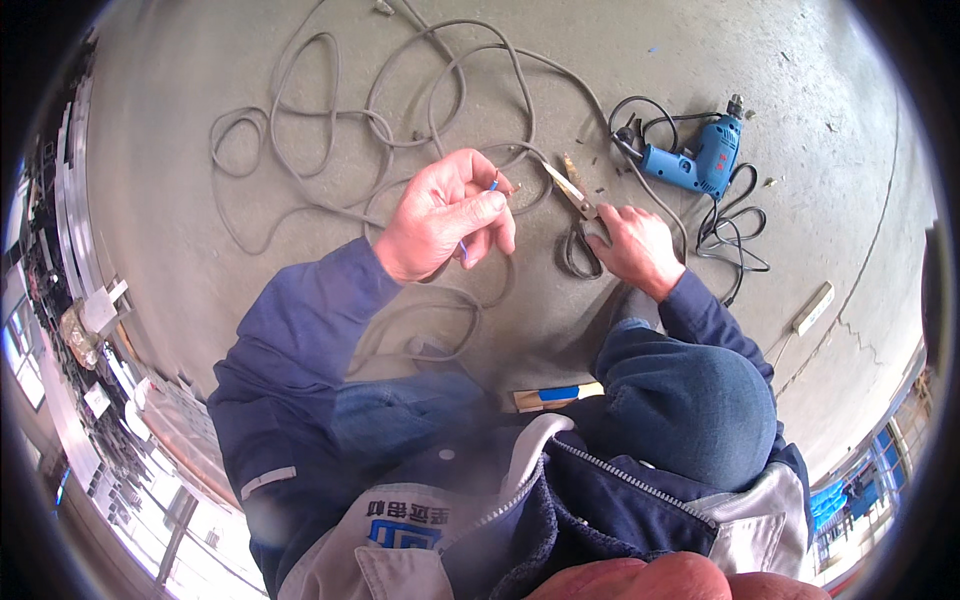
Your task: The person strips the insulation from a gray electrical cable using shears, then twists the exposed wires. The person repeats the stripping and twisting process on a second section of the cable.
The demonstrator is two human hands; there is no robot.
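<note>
My left hand (pixel 445 217) is raised over the floor and pinches a thin blue wire (pixel 492 184) between thumb and forefinger; the wire comes out of the grey cable (pixel 300 190). My right hand (pixel 632 245) rests low on the floor and grips the black handles of a pair of scissors (pixel 578 205), whose open blades point up and left toward the wire end. The blade tips lie a short gap away from my left fingers.
The long grey cable lies in loose loops across the concrete floor (pixel 180 90). A blue electric drill (pixel 695 160) with a black cord (pixel 735 225) lies at the right. A white strip (pixel 812 308) lies farther right. Metal profiles (pixel 70 250) are stacked at the left.
</note>
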